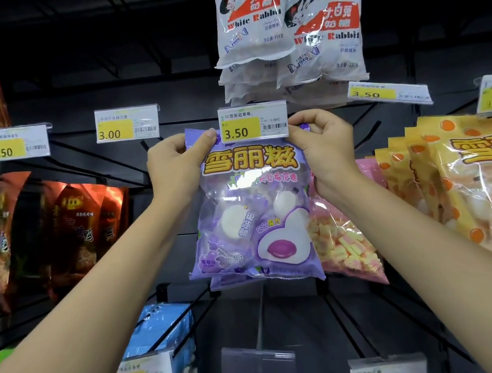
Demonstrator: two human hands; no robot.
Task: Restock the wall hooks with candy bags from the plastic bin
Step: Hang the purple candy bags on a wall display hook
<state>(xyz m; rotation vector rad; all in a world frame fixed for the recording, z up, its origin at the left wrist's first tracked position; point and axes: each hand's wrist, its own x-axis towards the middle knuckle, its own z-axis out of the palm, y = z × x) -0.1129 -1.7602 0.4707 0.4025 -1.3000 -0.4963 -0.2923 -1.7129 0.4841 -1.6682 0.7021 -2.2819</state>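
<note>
Purple candy bag (pixel 249 213) held up against the dark hook wall (pixel 78 92), top edge tucked behind the 3.50 price tag (pixel 253 122). Left hand (pixel 174 170) closed in a pinching grip on the bag's upper left corner; right hand (pixel 327 148) closed likewise on the upper right corner. Just behind, a second purple bag's lower edge showing. White Rabbit bags (pixel 290 26) hanging directly above; pink bag (pixel 347 236) and orange bags (pixel 470 183) to the right.

Price tag (pixel 253 122) above purple bag: 3.50. White bags (pixel 251 15): "White Rabbit", 1959. Left tags: 2.50, 3.00.
</note>
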